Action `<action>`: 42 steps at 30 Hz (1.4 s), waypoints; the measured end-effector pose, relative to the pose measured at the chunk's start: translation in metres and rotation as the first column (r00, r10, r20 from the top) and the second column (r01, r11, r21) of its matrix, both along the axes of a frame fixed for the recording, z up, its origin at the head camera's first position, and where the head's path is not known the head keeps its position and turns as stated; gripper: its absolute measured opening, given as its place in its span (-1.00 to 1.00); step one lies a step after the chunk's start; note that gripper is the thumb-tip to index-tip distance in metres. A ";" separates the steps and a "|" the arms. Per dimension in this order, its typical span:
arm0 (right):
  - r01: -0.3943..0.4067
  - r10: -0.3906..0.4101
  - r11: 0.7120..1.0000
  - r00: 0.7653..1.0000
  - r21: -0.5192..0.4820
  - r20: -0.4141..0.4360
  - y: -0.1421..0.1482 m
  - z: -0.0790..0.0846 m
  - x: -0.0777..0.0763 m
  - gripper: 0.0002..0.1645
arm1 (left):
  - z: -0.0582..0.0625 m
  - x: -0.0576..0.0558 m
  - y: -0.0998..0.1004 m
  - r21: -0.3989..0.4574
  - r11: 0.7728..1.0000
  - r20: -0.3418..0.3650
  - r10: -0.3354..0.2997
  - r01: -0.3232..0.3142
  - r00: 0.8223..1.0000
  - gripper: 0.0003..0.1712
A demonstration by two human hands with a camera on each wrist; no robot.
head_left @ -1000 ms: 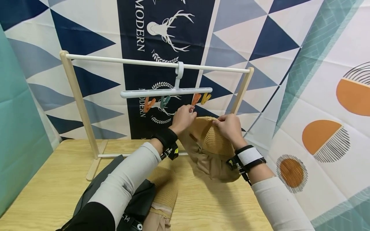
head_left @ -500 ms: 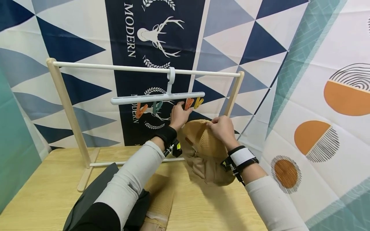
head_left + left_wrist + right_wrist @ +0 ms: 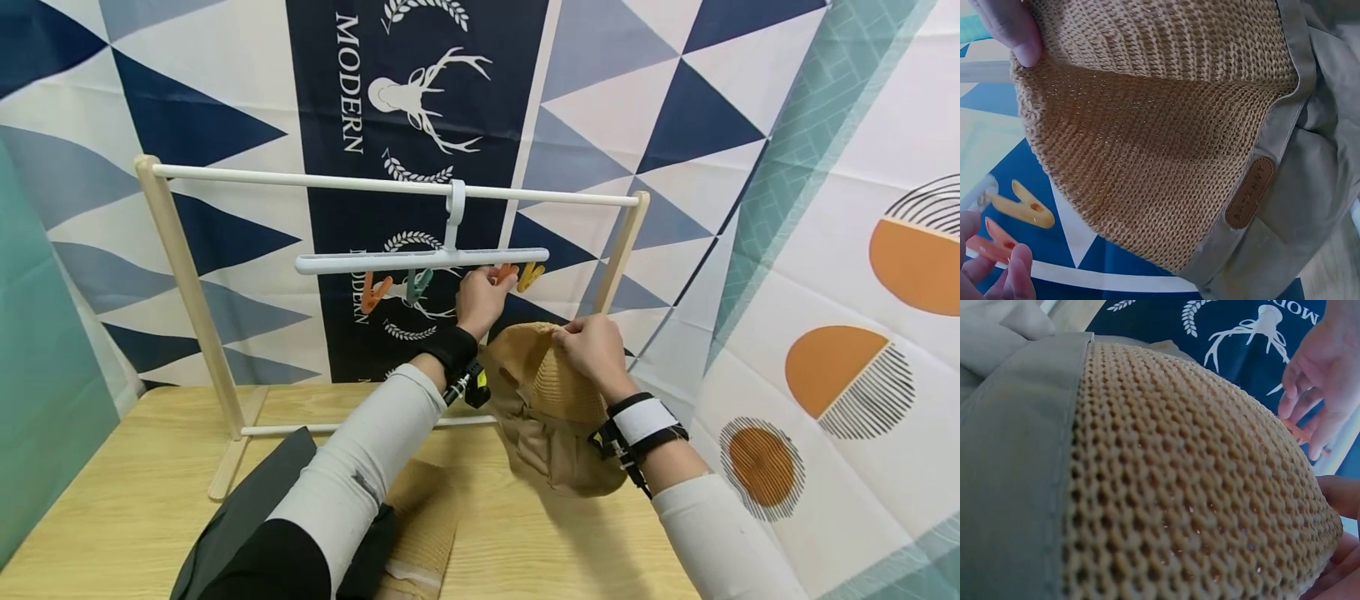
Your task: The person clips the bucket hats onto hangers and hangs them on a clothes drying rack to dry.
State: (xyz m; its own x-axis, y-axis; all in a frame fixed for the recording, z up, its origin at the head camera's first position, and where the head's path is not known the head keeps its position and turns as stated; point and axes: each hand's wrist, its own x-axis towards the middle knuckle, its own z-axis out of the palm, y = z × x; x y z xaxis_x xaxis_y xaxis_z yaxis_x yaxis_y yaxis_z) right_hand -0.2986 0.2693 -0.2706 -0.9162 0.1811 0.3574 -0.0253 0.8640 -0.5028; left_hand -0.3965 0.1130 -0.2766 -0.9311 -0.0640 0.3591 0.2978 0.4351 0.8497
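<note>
My right hand (image 3: 596,354) holds a tan hat (image 3: 562,387) by the edge of its knitted part, below the right end of a pale blue hanger (image 3: 420,261). Beige cloth hangs from the knitted part, and a brown tag (image 3: 1250,192) sits on the cloth band. My left hand (image 3: 482,302) pinches an orange clothespin (image 3: 999,242) on the hanger, thumb and fingers on either side of it. Beside that clothespin hangs a yellow clothespin (image 3: 531,276). Farther left on the hanger are a second orange clothespin (image 3: 374,293) and a green clothespin (image 3: 417,286).
The hanger hooks over the white rod (image 3: 300,179) of a wooden rack (image 3: 187,283) on the table (image 3: 90,517). Dark folded clothing (image 3: 247,508) and another knitted tan item (image 3: 420,521) lie at the front, partly behind the left arm. Patterned cloth walls stand behind and to the right.
The left hand's fingers have shifted from beside the right-hand orange clothespin onto it and now pinch it. The right hand keeps its hold on the hat. The head view has tilted slightly.
</note>
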 end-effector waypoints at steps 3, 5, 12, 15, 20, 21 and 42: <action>-0.009 0.009 1.000 1.000 0.002 -0.011 0.000 -0.001 0.000 -0.73 | 0.001 0.003 -0.004 0.002 1.000 -0.008 0.009 -0.009 1.000 -0.58; -0.014 0.014 1.000 1.000 0.001 -0.012 0.001 -0.001 0.000 -0.74 | 0.001 0.005 -0.007 -0.012 1.000 -0.023 0.007 -0.008 1.000 -0.59; -0.002 0.002 1.000 1.000 0.003 0.005 0.006 -0.009 -0.002 -0.73 | -0.001 0.014 -0.013 -0.049 0.998 -0.058 -0.045 0.042 0.997 -0.65; 0.005 -0.005 1.000 1.000 0.008 0.014 0.011 -0.012 -0.001 -0.73 | -0.003 0.017 -0.010 -0.066 0.996 -0.075 -0.073 0.068 0.995 -0.67; 0.016 -0.015 1.000 0.999 -0.008 0.031 0.017 -0.014 0.001 -0.73 | -0.010 0.024 -0.007 -0.105 0.992 -0.136 -0.079 0.065 0.987 -0.67; 0.017 -0.017 1.000 0.999 -0.014 0.035 0.017 -0.014 0.002 -0.73 | -0.012 0.026 -0.007 -0.109 0.993 -0.155 -0.069 0.052 0.985 -0.66; 0.045 -0.045 0.998 0.999 -0.032 -0.001 0.019 -0.007 0.000 -0.70 | -0.024 0.054 0.004 -0.271 0.955 -0.433 -0.230 0.117 0.872 -0.75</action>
State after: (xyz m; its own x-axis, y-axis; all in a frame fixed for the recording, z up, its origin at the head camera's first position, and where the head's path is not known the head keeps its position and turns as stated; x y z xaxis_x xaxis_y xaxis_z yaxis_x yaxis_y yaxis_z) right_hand -0.2987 0.2883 -0.2773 -0.9065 0.2333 0.3519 0.0124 0.8478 -0.5301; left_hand -0.3428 0.1175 -0.3010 -0.6485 0.2193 0.7289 0.7147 0.5050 0.4839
